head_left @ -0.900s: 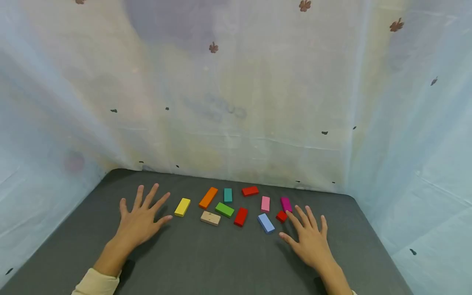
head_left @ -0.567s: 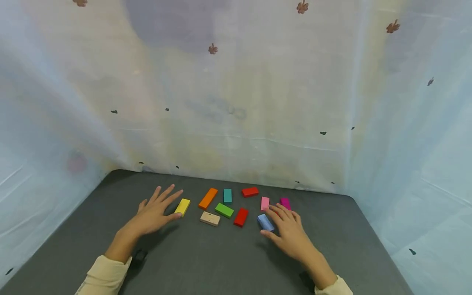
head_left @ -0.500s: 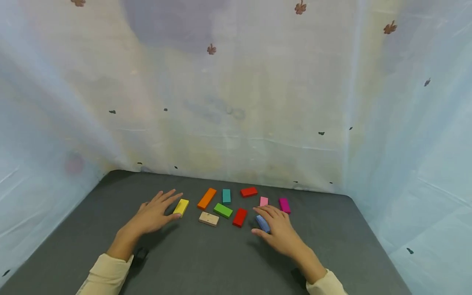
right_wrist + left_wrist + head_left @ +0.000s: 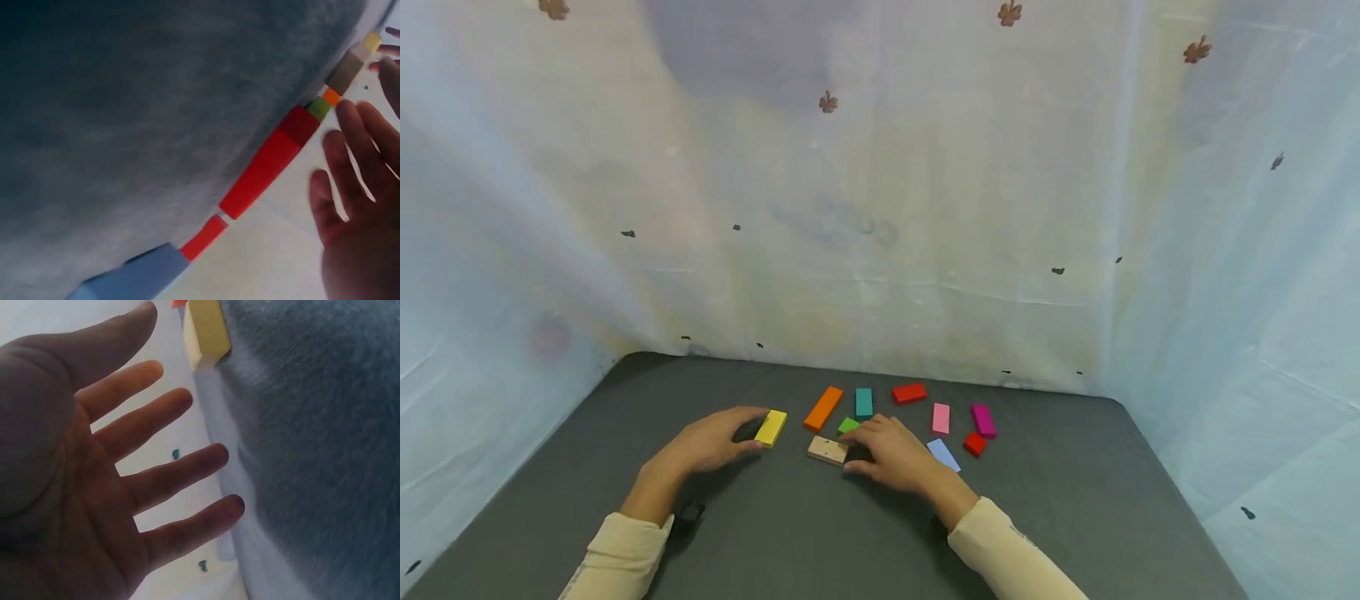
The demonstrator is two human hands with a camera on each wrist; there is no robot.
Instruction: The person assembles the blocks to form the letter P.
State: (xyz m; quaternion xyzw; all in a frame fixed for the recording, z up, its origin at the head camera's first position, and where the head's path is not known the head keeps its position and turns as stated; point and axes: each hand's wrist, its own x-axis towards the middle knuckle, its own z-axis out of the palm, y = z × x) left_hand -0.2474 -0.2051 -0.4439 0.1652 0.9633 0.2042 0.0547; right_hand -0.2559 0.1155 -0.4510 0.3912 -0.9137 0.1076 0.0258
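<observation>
Right hand point(image 4: 891, 454) shifted left, partly hiding green block point(image 4: 849, 426); fingers apart, left hand point(image 4: 709, 444) likewise beside yellow block point(image 4: 772, 429).

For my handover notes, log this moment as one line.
left hand: open, beside yellow rectangular block | right hand: open, near tan rectangular wooden block, contact unclear | green block: partly hidden

On my feed I have the left hand point(image 4: 711, 442) just beside the yellow block point(image 4: 771, 429), its 4 fingers point(image 4: 178, 475) spread and nearly straight, thumb point(image 4: 106, 347) apart. My right hand point(image 4: 891, 454) is right of that block, fingers point(image 4: 344, 172) extended, sleeved right forearm point(image 4: 1007, 550) slanting toward it.
</observation>
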